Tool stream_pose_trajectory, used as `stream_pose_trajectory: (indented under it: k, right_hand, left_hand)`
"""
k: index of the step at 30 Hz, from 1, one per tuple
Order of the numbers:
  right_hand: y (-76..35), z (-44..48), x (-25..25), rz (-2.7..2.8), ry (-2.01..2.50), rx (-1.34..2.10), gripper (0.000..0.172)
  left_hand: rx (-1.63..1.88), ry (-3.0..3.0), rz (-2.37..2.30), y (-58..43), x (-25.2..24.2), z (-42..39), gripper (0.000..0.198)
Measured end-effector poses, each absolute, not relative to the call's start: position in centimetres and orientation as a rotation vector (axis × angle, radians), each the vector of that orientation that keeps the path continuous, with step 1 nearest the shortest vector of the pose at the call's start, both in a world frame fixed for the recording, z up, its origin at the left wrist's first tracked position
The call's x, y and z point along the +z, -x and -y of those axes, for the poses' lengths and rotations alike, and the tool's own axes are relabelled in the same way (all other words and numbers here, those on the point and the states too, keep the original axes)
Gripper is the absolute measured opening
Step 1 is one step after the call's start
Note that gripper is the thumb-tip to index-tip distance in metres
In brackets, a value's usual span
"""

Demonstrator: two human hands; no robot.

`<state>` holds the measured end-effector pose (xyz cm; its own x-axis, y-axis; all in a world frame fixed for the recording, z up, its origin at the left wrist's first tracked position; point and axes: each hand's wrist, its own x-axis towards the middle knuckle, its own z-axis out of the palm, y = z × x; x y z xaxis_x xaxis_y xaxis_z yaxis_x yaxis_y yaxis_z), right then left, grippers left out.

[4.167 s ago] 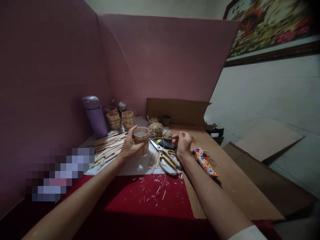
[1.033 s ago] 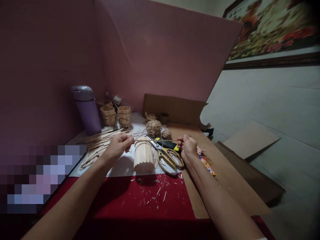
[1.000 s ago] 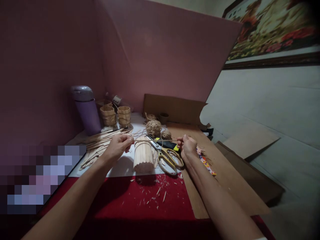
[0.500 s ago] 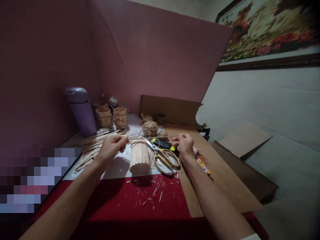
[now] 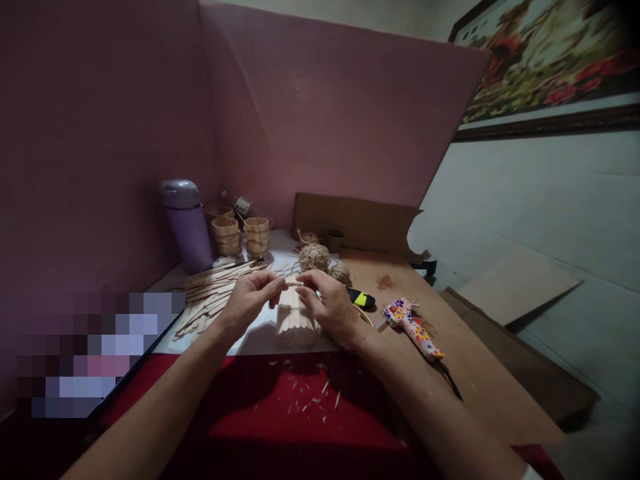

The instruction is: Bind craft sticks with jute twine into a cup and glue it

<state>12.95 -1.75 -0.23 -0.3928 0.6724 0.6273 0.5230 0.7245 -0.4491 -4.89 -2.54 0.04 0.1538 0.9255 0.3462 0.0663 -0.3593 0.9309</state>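
Note:
My left hand (image 5: 256, 293) is closed, its thumb and finger pinching one end of a short length of twine (image 5: 293, 283). The right hand (image 5: 331, 305) pinches the other end, so the hands are close together. Just below the twine is a cup of flat wooden sticks (image 5: 295, 323) with a scalloped edge facing me. My right hand hides part of its right side. Beyond the hands lie balls of twine (image 5: 314, 257). Behind my right wrist, only a gold handle of the scissors (image 5: 366, 316) shows, beside a black and yellow cutter handle (image 5: 362, 299).
Loose wooden sticks (image 5: 210, 300) lie to the left. Finished stick cups (image 5: 257, 239) and a purple bottle (image 5: 190, 230) stand behind. A flower-patterned glue gun (image 5: 415, 330) rests on brown board (image 5: 480, 373) at the right. Wood scraps litter the red cloth (image 5: 240, 393).
Both hands have come together from wide apart, and the span of twine between them is much shorter. My right hand now covers most of the scissors. The view has shifted slightly left.

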Motion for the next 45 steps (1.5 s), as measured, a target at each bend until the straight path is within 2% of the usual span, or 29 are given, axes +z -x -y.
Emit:
stream_pose_trajectory:
  k: [5, 8, 11, 15, 21, 29, 40, 45]
  right_hand:
    - [-13.8, 1.8, -0.2, 1.88, 1.001, 0.398, 0.017]
    - [-14.2, 2.0, -0.8, 1.808, 1.096, 0.496, 0.019]
    - [-13.8, 2.4, -1.9, 1.783, 1.13, 0.592, 0.019]
    - [-13.3, 2.8, -2.8, 1.724, 1.114, 0.59, 0.017]
    - [-13.9, 2.6, -2.7, 1.673, 1.01, 0.616, 0.016]
    - [-13.8, 4.1, -1.6, 1.71, 0.899, 0.717, 0.015]
    - [-13.9, 4.5, -0.7, 1.899, 0.968, 0.529, 0.017]
    - [-14.0, 4.3, -0.7, 1.903, 1.014, 0.546, 0.015]
  left_hand:
    - [1.351, -1.347, -1.227, 4.8, -0.7, 2.1, 0.043]
    - [1.17, -1.226, -1.387, 4.8, -1.2, 2.1, 0.049]
    - [0.986, -1.264, -1.317, 4.6, -1.2, 2.6, 0.046]
    - [1.054, -1.282, -1.107, 3.9, -0.8, 3.2, 0.032]
    - [1.063, -1.009, -0.808, 3.2, -0.4, 3.4, 0.044]
    - [1.125, -0.807, -0.801, 3.1, -0.6, 3.3, 0.031]
    - [1.104, -0.94, -0.712, 3.2, -1.0, 3.4, 0.036]
    - [1.061, -0.919, -0.684, 3.1, -1.0, 3.5, 0.042]
